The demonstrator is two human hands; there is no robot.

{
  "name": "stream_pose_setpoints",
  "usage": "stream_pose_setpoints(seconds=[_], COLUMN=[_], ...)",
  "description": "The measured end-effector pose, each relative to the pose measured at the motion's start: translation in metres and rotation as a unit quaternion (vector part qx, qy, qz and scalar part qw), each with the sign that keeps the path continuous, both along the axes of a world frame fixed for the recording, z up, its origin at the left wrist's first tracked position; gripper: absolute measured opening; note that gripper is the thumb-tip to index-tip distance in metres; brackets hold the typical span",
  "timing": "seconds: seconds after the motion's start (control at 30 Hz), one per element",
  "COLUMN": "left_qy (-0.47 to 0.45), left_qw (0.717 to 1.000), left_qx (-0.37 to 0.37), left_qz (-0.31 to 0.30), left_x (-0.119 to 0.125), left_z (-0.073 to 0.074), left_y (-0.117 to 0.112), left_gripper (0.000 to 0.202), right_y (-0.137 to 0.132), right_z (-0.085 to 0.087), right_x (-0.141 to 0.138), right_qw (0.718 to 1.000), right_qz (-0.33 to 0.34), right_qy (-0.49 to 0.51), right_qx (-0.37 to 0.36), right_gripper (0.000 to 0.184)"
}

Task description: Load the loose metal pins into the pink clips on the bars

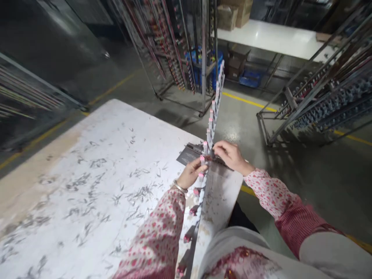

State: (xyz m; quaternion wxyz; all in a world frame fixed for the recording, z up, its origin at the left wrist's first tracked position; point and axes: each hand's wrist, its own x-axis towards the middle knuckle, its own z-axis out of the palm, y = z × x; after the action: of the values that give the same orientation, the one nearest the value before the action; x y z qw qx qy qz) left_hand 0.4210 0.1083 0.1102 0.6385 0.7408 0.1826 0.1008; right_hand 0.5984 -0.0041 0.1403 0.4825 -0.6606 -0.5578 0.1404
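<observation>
A long narrow bar point(203, 190) runs away from me over the table's right side, with several small grey pieces with pink tips point(211, 113) in a row along it. My left hand point(190, 173), a bangle at its wrist, is closed with thumb and fingers about one pink-tipped piece point(202, 159) on the bar. On the bar's other side, my right hand point(230, 155) is closed in a pinch close to the bar; whatever its fingertips hold is too small to make out. Beneath the bar, by my hands, lies a dark flat plate point(187, 155).
Small dark slivers point(142, 192) are strewn over the white table point(116, 116). Wheeled metal racks point(204, 58) with rows of bars stand beyond it, another rack point(287, 100) at the right. A white bench point(270, 37) with cardboard boxes point(226, 17) is at the back.
</observation>
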Motion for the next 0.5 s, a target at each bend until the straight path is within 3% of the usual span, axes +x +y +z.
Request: stream_pose_setpoints(seconds=[0.07, 0.1, 0.13, 0.23, 0.33, 0.5], left_qy=[0.002, 0.002, 0.004, 0.012, 0.021, 0.024], left_qw=[1.000, 1.000, 1.000, 0.999, 0.999, 0.999], left_qx=[-0.018, -0.025, -0.031, -0.040, -0.036, -0.028], left_qz=[0.001, 0.003, 0.004, 0.003, 0.003, 0.021], left_x=[-0.001, -0.001, 0.000, 0.000, 0.001, 0.003], left_z=[-0.001, -0.002, -0.002, -0.002, 0.001, 0.005], left_y=[0.001, 0.001, 0.001, 0.001, 0.001, -0.003], left_gripper=[0.048, 0.048, 0.047, 0.046, 0.045, 0.047], right_y=[-0.015, -0.025, -0.035, -0.062, -0.068, -0.053], right_z=[-0.049, -0.075, -0.099, -0.155, -0.179, -0.186], right_x=[-0.008, -0.016, -0.028, -0.071, -0.108, -0.122], right_qw=[0.991, 0.981, 0.967, 0.946, 0.937, 0.929], right_qz=[-0.086, -0.093, -0.042, 0.063, 0.093, 0.101], right_qy=[0.050, 0.052, 0.041, 0.046, 0.032, -0.008], right_qx=[-0.094, -0.164, -0.247, -0.314, -0.336, -0.355], right_gripper=[0.028, 0.030, 0.027, 0.005, 0.008, 0.010])
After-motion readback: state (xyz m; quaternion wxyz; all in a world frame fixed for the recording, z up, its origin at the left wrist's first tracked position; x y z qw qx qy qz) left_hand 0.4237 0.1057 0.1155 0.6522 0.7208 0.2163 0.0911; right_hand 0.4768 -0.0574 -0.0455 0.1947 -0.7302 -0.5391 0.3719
